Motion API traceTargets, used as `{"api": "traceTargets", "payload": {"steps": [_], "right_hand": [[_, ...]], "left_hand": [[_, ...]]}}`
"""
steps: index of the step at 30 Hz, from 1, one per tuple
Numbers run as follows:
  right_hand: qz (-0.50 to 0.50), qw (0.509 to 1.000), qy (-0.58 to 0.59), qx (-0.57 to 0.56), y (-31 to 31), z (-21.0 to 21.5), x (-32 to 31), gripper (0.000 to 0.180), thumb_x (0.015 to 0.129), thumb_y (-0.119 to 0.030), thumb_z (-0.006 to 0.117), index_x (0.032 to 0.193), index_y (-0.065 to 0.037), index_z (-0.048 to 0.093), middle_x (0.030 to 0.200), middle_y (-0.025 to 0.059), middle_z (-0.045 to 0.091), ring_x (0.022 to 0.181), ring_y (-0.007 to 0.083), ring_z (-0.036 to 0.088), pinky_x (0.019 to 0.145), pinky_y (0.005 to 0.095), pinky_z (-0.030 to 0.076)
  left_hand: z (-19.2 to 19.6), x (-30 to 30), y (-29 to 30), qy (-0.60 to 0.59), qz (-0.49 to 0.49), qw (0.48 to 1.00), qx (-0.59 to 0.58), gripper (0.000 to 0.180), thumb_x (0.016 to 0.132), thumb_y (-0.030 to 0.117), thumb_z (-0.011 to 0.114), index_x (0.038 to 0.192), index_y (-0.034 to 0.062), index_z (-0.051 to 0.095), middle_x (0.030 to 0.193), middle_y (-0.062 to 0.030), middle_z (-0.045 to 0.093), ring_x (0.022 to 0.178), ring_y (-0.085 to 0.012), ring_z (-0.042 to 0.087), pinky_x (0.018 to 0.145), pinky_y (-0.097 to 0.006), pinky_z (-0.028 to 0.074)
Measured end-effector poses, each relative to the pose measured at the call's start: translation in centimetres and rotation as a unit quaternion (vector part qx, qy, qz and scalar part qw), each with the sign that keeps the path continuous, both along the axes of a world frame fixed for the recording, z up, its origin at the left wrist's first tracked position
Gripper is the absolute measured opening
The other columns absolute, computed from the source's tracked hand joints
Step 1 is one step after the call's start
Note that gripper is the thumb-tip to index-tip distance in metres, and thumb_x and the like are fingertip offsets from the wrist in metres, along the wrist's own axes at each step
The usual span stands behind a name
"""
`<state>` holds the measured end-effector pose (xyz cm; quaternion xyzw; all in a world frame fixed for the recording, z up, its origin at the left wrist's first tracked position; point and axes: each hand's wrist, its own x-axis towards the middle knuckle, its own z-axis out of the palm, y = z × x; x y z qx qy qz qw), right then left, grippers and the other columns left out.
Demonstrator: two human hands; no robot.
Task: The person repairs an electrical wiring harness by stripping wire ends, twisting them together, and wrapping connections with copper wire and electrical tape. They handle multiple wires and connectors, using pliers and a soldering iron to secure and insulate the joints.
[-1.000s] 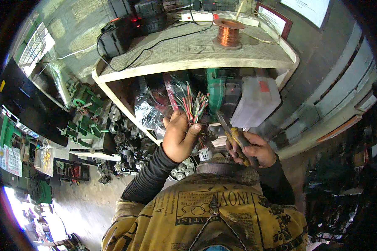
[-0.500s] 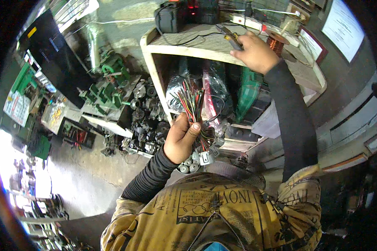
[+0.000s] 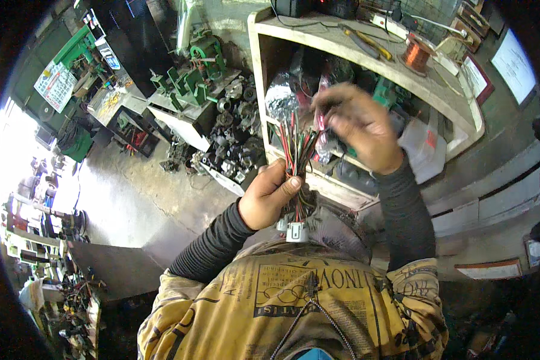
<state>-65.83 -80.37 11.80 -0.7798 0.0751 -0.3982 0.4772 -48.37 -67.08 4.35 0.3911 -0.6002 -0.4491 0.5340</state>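
My left hand (image 3: 271, 193) is closed round a bundle of wires (image 3: 293, 150), mostly red, black and green, with the loose ends fanning upward. Below the fist hang light grey plug connectors (image 3: 297, 232) on the same wires. My right hand (image 3: 363, 126) is beside the wire tips, to their right; motion smears its fingers, and I cannot tell whether it holds anything. On top of the pale wooden shelf unit (image 3: 318, 37) lie pliers (image 3: 376, 47) with yellow and dark handles, out of either hand.
A spool of copper wire (image 3: 415, 55) stands on the shelf top, right of the pliers. Inside the unit are shiny plastic bags (image 3: 282, 99). Dark metal parts (image 3: 231, 141) are piled at the left, by a bench with green machines (image 3: 189, 87). Concrete floor (image 3: 132, 174) stretches farther left.
My right hand has let go of the pliers, leaving them on the shelf top, and has come down beside the wire ends. My left hand still grips the bundle. The view has shifted.
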Motion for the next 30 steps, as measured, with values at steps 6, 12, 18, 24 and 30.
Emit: {"api": "traceTargets", "payload": {"steps": [6, 12, 18, 24, 30], "right_hand": [[0.267, 0.919, -0.108, 0.269, 3.6, -5.1, -0.4, 0.082, 0.073, -0.010, 0.076, 0.137, -0.023, 0.027, 0.134, 0.0168, 0.039, 0.111, 0.0327, 0.053, 0.084, 0.0403, 0.051], [0.293, 0.936, -0.072, 0.179, 8.2, -6.3, -2.5, 0.030, 0.090, -0.025, 0.058, 0.117, -0.012, 0.056, 0.131, 0.0178, 0.045, 0.110, 0.0267, 0.054, 0.091, 0.0381, 0.046], [0.242, 0.970, 0.002, 0.033, 9.9, -5.0, -2.8, 0.011, 0.076, -0.022, 0.071, 0.084, -0.014, 0.071, 0.124, 0.0163, 0.051, 0.105, 0.0262, 0.054, 0.089, 0.0368, 0.042], [0.192, 0.980, -0.014, -0.057, 12.1, -4.8, -0.4, 0.012, 0.079, -0.016, 0.069, 0.076, -0.005, 0.064, 0.094, 0.0079, 0.051, 0.082, 0.0170, 0.054, 0.074, 0.0312, 0.046], [0.202, 0.959, -0.046, 0.193, 15.6, -5.8, 3.4, 0.006, 0.078, -0.008, 0.067, 0.077, -0.002, 0.066, 0.086, 0.0071, 0.053, 0.080, 0.0180, 0.056, 0.072, 0.0303, 0.048]], "left_hand": [[1.0, -2.0, 3.8, 0.063, -0.275, 0.948, 0.150, 0.054, 0.093, 0.045, 0.050, 0.120, -0.0011, 0.048, 0.106, -0.0086, 0.057, 0.098, -0.0174, 0.053, 0.089, -0.033, 0.041], [1.3, -3.6, 5.6, 0.022, -0.366, 0.927, 0.076, 0.059, 0.093, 0.047, 0.047, 0.122, -0.0043, 0.045, 0.109, -0.0141, 0.059, 0.104, -0.0261, 0.055, 0.093, -0.038, 0.040], [0.8, -3.7, 8.2, 0.097, -0.402, 0.899, 0.145, 0.062, 0.093, 0.042, 0.050, 0.130, -0.0061, 0.035, 0.100, -0.0094, 0.053, 0.102, -0.0250, 0.057, 0.088, -0.038, 0.045], [1.8, -1.2, 10.6, -0.018, -0.306, 0.945, 0.109, 0.051, 0.092, 0.043, 0.051, 0.114, -0.0037, 0.052, 0.094, -0.0098, 0.061, 0.096, -0.0231, 0.058, 0.087, -0.037, 0.044], [3.8, 2.0, 14.6, -0.244, -0.134, 0.959, 0.054, 0.042, 0.091, 0.044, 0.051, 0.104, 0.0047, 0.061, 0.095, -0.0115, 0.064, 0.104, -0.0294, 0.056, 0.102, -0.055, 0.022]]}}
